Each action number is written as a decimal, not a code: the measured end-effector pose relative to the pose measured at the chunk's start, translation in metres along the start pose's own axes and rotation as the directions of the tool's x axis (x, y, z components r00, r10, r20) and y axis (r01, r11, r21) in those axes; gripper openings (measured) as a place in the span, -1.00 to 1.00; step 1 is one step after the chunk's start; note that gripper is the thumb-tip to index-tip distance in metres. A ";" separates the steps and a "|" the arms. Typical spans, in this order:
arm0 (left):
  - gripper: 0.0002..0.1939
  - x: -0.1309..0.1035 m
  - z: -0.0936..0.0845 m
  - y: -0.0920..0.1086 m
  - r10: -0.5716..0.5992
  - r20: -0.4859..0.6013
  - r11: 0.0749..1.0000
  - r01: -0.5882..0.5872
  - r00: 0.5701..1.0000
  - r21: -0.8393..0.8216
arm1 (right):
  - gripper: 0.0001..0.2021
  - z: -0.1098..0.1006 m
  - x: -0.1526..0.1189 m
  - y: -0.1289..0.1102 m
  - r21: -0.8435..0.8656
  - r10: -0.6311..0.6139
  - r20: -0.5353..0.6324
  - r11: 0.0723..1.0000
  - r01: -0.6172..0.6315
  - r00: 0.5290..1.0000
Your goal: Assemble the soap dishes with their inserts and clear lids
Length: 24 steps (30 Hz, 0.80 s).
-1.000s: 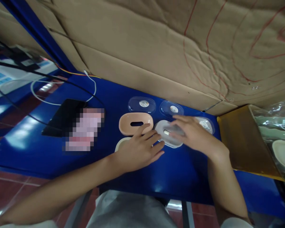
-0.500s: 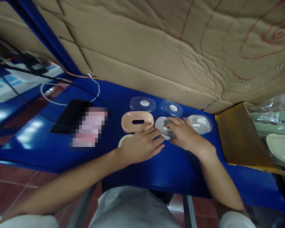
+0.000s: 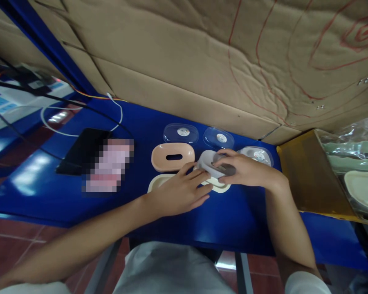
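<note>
My right hand (image 3: 243,167) grips a grey oval soap dish (image 3: 207,158) by its right side, fingers over the far rim and thumb at the near edge. The dish is raised and tilted above a cream oval piece (image 3: 221,188), partly hidden below it. My left hand (image 3: 182,190), palm down with fingers spread, has its fingertips at the dish's left edge; whether they press on it I cannot tell. Under that hand another cream dish (image 3: 155,184) is partly covered. Just beyond lies a peach soap dish (image 3: 158,158) with a dark central slot.
Two clear lids (image 3: 180,133) with round stickers lie along the cardboard wall (image 3: 171,94); a third clear lid (image 3: 257,154) is right of my hand. An open carton (image 3: 313,175) with wrapped green and cream pieces stands right. A phone with a blurred screen (image 3: 110,163) and cables lie left.
My right hand has lifted and tilted the grey dish off the table, uncovering the cream piece below. My left hand stays close to its left side. The view has shifted slightly.
</note>
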<state>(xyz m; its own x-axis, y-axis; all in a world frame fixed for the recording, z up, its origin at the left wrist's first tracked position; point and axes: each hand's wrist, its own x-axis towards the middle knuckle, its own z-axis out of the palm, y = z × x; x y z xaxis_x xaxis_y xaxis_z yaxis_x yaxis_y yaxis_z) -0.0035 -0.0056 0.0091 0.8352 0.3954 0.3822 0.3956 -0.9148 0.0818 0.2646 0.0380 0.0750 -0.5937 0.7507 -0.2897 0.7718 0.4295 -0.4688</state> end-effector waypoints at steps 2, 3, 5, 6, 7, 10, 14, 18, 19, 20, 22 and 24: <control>-0.74 0.000 0.001 0.002 0.002 0.033 1.000 -0.003 0.999 0.014 | -0.57 -0.004 0.000 0.007 -0.018 -0.010 -0.063 1.000 0.009 0.998; -0.71 -0.001 0.002 0.002 -0.003 0.046 1.000 0.002 0.999 0.018 | -0.55 -0.005 0.001 0.011 -0.040 -0.007 -0.107 0.999 0.003 0.994; -0.73 -0.002 0.003 0.003 0.008 0.081 1.000 -0.009 0.997 0.005 | -0.51 -0.004 0.004 0.017 -0.082 0.001 -0.173 0.996 -0.016 0.985; -0.76 -0.002 0.004 0.004 0.028 0.103 1.000 -0.027 0.994 -0.015 | -0.49 -0.002 0.006 0.019 -0.099 0.004 -0.183 0.995 -0.022 0.983; -0.80 -0.003 0.005 0.005 0.057 0.121 0.998 -0.052 0.991 -0.040 | -0.48 0.000 0.008 0.021 -0.112 0.004 -0.180 0.993 -0.025 0.984; -0.83 -0.005 0.005 0.010 0.132 0.129 0.986 -0.117 0.983 -0.121 | -0.45 0.005 0.011 0.020 -0.141 0.014 -0.134 0.989 -0.033 0.991; -0.82 -0.005 0.004 0.019 0.191 0.085 0.967 -0.172 0.978 -0.190 | -0.43 0.008 0.014 0.014 -0.168 0.054 -0.091 0.983 -0.069 0.994; -0.77 -0.006 0.007 0.021 0.136 0.060 0.984 -0.127 0.989 -0.124 | -0.46 0.008 0.017 0.011 -0.175 0.043 -0.094 0.983 -0.059 0.995; -0.78 -0.006 0.008 0.020 0.121 0.069 0.989 -0.115 0.990 -0.091 | -0.47 0.008 0.018 0.011 -0.178 0.045 -0.098 0.982 -0.062 0.994; -0.80 -0.006 0.009 0.019 0.117 0.083 0.992 -0.112 0.990 -0.057 | -0.49 0.009 0.018 0.010 -0.181 0.053 -0.102 0.981 -0.071 0.993; -0.83 -0.007 0.011 0.017 0.139 0.110 0.990 -0.139 0.984 -0.009 | -0.52 0.009 0.019 0.010 -0.185 0.070 -0.107 0.979 -0.089 0.992; -0.82 -0.007 0.011 0.016 0.174 0.109 0.985 -0.175 0.979 -0.001 | -0.52 0.011 0.020 0.011 -0.182 0.068 -0.112 0.979 -0.088 0.991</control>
<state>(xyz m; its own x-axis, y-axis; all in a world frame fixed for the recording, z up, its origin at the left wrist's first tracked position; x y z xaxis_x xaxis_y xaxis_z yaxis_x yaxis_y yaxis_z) 0.0011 -0.0216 -0.0027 0.9280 0.2364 0.2879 0.2426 -0.9700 0.0146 0.2588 0.0521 0.0553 -0.5104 0.8297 -0.2258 0.8496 0.4461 -0.2813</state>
